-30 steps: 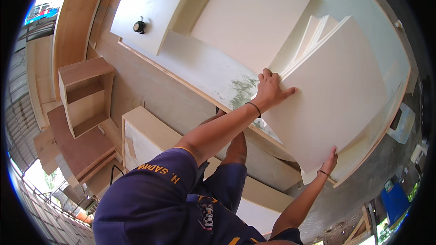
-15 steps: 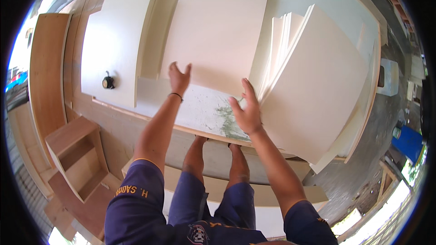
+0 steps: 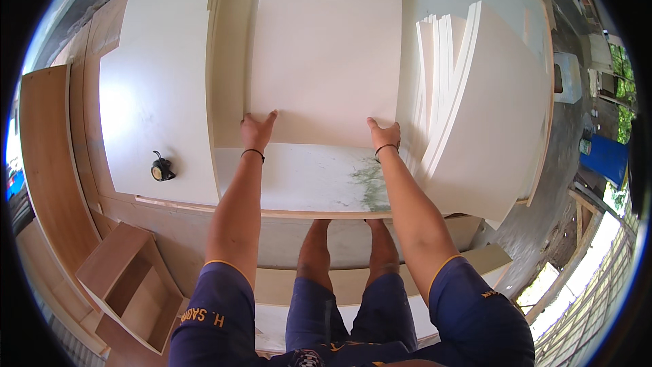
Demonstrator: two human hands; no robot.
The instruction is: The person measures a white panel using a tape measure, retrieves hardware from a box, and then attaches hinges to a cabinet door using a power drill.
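Note:
A pale cream rectangular board (image 3: 326, 54) lies flat in the middle of the work table. At its near left corner, my left hand (image 3: 258, 132) grips the edge, thumb on top and the other fingers partly out of sight at the side. My right hand (image 3: 385, 137) holds the near right corner in the same manner. Right of the board, a leaning, fanned stack of similar pale panels (image 3: 489, 109) shows several white edges.
A black tape measure (image 3: 161, 168) rests on a white panel (image 3: 157, 88) at the left. Green smudges mark the white table top (image 3: 305, 173) near its wooden front edge. On the floor at lower left stands an open wooden box (image 3: 129, 278); a blue container (image 3: 604, 160) is far right.
Both hands were apart from the board's corners; they have closed on its near left and right edges. The board now sits straighter in view. My view has shifted slightly.

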